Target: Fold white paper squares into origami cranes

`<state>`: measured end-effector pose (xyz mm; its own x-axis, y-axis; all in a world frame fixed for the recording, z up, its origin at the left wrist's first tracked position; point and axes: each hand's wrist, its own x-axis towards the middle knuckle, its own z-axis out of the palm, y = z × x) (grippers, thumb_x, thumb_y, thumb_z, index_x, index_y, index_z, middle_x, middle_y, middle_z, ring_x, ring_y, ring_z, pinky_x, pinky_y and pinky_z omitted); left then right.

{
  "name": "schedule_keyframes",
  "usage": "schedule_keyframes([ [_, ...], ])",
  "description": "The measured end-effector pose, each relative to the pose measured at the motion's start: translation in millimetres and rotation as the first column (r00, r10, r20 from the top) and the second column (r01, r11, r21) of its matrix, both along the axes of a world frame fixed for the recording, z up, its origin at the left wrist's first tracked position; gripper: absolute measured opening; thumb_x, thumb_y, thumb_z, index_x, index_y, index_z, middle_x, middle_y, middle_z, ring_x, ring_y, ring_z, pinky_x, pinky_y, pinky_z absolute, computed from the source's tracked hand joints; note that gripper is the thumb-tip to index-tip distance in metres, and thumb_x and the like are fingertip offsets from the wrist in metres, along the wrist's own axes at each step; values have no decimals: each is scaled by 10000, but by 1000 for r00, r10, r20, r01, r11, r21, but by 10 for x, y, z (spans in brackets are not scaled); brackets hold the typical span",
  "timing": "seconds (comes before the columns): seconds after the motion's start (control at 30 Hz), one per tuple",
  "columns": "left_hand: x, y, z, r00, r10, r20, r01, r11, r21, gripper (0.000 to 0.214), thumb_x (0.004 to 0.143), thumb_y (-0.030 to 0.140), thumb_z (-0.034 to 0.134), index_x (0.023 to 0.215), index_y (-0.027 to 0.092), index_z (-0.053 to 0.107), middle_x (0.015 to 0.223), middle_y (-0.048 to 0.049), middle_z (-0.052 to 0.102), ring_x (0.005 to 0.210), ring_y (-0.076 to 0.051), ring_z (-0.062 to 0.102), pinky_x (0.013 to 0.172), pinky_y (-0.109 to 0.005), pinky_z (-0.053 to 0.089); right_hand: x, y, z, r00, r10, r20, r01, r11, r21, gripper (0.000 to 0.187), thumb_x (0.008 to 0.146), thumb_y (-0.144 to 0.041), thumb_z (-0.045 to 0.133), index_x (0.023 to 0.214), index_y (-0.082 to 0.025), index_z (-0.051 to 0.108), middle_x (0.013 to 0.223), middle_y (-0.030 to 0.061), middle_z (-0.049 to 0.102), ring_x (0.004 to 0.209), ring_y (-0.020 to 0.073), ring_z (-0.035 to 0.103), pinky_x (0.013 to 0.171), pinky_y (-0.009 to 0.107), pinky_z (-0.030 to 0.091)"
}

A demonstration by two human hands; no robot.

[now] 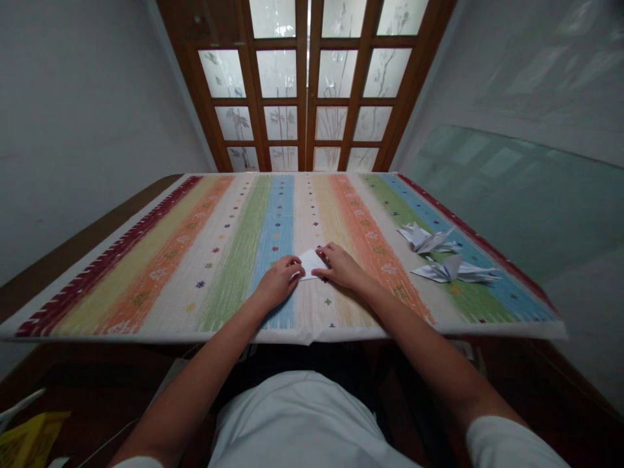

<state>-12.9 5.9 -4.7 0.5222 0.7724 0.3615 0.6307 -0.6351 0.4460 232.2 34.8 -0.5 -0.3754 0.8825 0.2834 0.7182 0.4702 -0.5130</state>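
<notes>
While the left hand (279, 283) and right hand (342, 268) press white paper (310, 263) down, fingers curled, origami cranes (429, 239) nearby

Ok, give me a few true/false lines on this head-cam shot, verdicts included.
1. The left hand and right hand both touch a white paper sheet. True.
2. Two origami cranes, one and another, lie to the right of the hands. True.
3. The left hand holds scissors. False: no scissors show; it touches the paper.
4. The surface under the hands is plain white. False: it is a cloth with red, yellow, orange, green and blue stripes.
5. A wood-framed glass door stands beyond the cloth. True.
</notes>
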Motion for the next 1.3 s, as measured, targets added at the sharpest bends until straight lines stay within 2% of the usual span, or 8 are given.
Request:
schedule_keyframes([
  [0.2, -16, 20, -15, 999, -25, -24, 25, 1000, 3, 175, 1016, 129, 617, 1038, 217, 766, 1189, -102, 754, 1181, -266, 692, 1082, -479, 577, 0, 30, -19, 998, -14, -69, 13, 1000, -17, 189, 901, -233, 804, 1087, -205, 787, 966, 82, 720, 868, 231, 665, 811, 349, 523],
  [0.33, -8, 21, -21, 999, -19, -48, 19, 1000, 9, 218, 1045, 159, 586, 1180, 208, 751, 1235, -116, 757, 1192, -272, 684, 1083, -489, 574, -46, 24, 1, 986, -34, -163, 17, 995, -102, 232, 865, -138, 767, 1091, -190, 787, 806, 27, 720, 705, 181, 624, 712, 312, 495],
  [0.47, 10, 28, -32, 995, -38, -88, 40, 999, 25, 312, 1071, 177, 530, 1317, 203, 721, 1392, -131, 729, 1262, -278, 651, 1140, -519, 538, -84, 25, -3, 976, -49, -211, 27, 994, -105, 240, 847, -116, 757, 1072, -183, 804, 804, 25, 734, 697, 174, 628, 706, 304, 499],
  [0.6, 10, 36, -39, 995, -41, -93, 42, 999, 11, 326, 1071, 179, 514, 1327, 216, 711, 1400, -121, 727, 1275, -278, 641, 1153, -520, 529, -86, 17, 21, 983, -49, -175, 33, 995, -89, 221, 851, -115, 783, 1057, -181, 828, 865, 51, 754, 751, 190, 652, 743, 313, 498],
  [0.8, -7, 29, -40, 999, 16, 47, -15, 1000, -16, 477, 977, 112, 574, 1444, 208, 572, 1427, -136, 637, 1224, -246, 680, 1136, -473, 555, -77, -32, 93, 996, 83, -42, -84, 996, -24, 164, 1003, -189, 702, 1012, -196, 866, 931, 69, 740, 825, 187, 659, 784, 300, 470],
  [0.9, -15, 31, -52, 999, 21, 36, -22, 1000, 14, 496, 996, 138, 582, 1486, 214, 557, 1502, -151, 591, 1316, -268, 645, 1172, -489, 535, -88, -44, 105, 994, 100, 41, -98, 995, -35, 188, 1026, -195, 691, 1015, -191, 878, 961, 73, 729, 831, 184, 660, 789, 297, 463],
  [1.1, -21, 56, -78, 996, -10, -85, 13, 999, 38, 300, 1055, 175, 531, 1285, 206, 722, 1346, -136, 720, 1282, -292, 653, 1155, -529, 535, -89, -48, 102, 991, 116, 68, -113, 993, -39, 172, 1015, -192, 708, 1003, -194, 879, 935, 76, 717, 845, 197, 659, 805, 304, 462],
  [1.3, -27, 76, -94, 994, 91, 57, -86, 992, -88, 375, 1087, 151, 404, 1411, 190, 590, 1250, -143, 756, 1169, -271, 714, 1059, -498, 581, -22, -27, 121, 986, 107, -129, -110, 994, -15, 203, 1025, -222, 645, 1019, -179, 844, 930, 83, 766, 791, 184, 651, 767, 298, 477],
])
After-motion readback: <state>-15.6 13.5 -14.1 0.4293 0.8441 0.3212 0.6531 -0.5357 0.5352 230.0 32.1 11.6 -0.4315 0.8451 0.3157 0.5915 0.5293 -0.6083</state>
